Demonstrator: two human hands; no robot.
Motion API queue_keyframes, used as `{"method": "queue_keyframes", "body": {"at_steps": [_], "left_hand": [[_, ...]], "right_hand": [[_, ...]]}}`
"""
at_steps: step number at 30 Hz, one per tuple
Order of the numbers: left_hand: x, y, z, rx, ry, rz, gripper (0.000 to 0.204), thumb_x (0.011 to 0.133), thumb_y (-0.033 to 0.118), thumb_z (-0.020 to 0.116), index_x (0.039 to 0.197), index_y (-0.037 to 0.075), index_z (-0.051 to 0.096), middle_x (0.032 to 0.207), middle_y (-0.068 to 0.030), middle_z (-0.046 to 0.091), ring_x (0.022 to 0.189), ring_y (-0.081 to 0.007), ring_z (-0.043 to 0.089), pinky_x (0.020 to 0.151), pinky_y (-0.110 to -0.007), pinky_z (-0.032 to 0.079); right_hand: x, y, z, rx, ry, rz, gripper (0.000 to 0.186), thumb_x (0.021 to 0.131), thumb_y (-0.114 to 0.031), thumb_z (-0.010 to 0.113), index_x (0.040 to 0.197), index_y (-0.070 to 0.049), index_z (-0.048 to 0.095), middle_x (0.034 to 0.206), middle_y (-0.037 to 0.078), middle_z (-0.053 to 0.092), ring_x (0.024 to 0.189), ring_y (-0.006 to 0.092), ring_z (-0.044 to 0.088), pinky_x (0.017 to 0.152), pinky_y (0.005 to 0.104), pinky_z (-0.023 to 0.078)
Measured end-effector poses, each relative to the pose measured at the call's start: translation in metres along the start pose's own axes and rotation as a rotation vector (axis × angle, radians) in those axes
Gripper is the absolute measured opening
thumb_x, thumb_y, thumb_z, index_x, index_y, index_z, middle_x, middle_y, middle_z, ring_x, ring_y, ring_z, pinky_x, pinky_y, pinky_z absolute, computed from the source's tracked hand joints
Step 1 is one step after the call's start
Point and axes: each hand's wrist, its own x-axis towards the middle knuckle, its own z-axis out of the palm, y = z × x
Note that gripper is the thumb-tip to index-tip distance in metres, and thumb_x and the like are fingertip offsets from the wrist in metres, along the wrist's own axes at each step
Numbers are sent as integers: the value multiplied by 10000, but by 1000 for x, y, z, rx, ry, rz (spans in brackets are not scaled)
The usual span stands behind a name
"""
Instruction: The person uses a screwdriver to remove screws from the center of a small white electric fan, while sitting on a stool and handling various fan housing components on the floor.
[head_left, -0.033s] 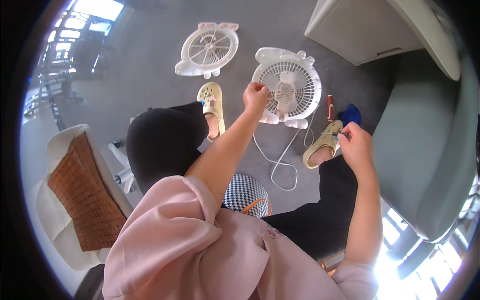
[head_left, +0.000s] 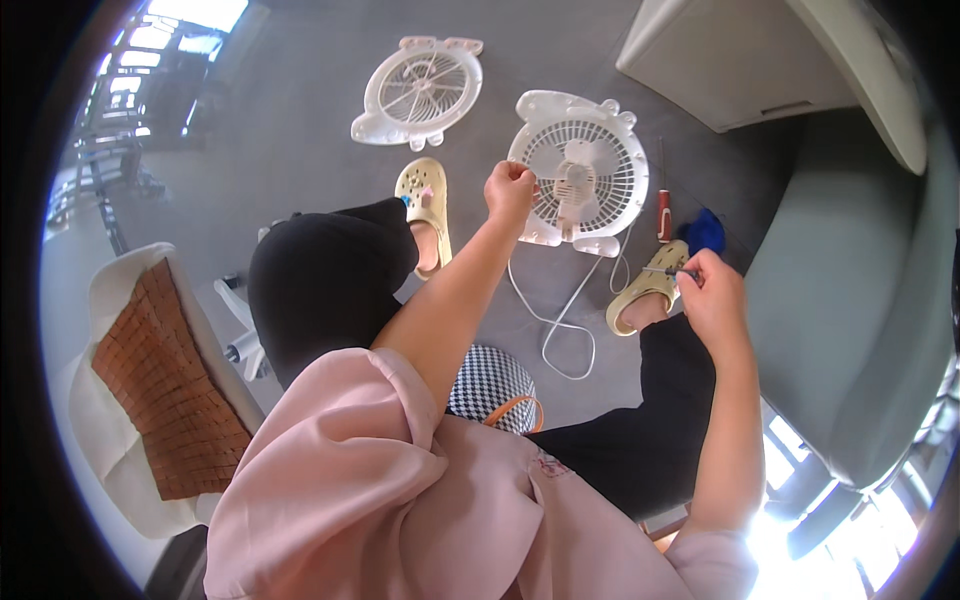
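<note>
An opened white fan (head_left: 622, 180) lies on the floor in front of me, its blades and motor bared inside a slotted round housing. My left hand (head_left: 511, 190) is closed at the housing's left rim, fingertips pinched together; what they hold, if anything, is too small to make out. In my right hand (head_left: 714, 298) is a small screwdriver (head_left: 660, 270) with a thin metal shaft pointing left and a dark handle. This hand hovers over my right clog, apart from the fan. The fan's white round front grille (head_left: 410, 131) lies farther off to the left.
A red-handled screwdriver (head_left: 664, 215) and a blue thing (head_left: 706, 232) lie right of the fan. Its white cord (head_left: 551, 350) loops toward me. My cream clogs (head_left: 418, 185) stand nearby. A houndstooth round thing (head_left: 485, 380), a white chair (head_left: 110, 400), a grey-green seat (head_left: 840, 290) and a pale cabinet (head_left: 730, 65) surround me.
The view has shifted slightly, so the floor things sit a little differently in it. Both hands keep the same pose.
</note>
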Motion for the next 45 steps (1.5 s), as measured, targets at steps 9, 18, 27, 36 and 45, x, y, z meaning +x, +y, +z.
{"method": "queue_keyframes", "body": {"at_steps": [9,18,27,36,45], "left_hand": [[20,-61,-12,18,126,23,86,831,68,589,889,6,577,759,-55,615,644,-125,614,570,-254,493],[35,-60,4,53,164,140,101,828,85,622,877,17,566,752,-19,604,673,-86,565,636,-239,471],[35,-61,6,131,149,168,101,827,93,629,886,28,581,773,-24,622,688,-96,577,664,-245,485],[30,-58,3,188,118,183,109,818,110,630,891,36,597,793,-49,641,714,-144,609,685,-281,496],[32,-63,4,281,132,245,91,803,151,604,863,84,592,807,-86,646,713,-245,635,656,-353,490]], "right_hand": [[33,-60,74,294,-60,-18,99,847,-107,619,859,-18,578,650,50,596,570,126,565,547,277,439],[75,-14,150,512,-104,87,110,878,-47,585,969,14,592,756,48,633,627,98,612,569,235,476],[111,-28,164,149,-103,-150,124,836,-97,599,942,-34,593,810,176,639,716,354,618,626,409,475],[112,-18,169,58,-91,-124,114,826,-103,591,923,-43,582,801,178,625,746,369,602,633,433,467],[118,-24,174,-95,-64,-305,108,813,-95,582,823,-18,507,711,183,580,711,386,576,620,483,435]]}}
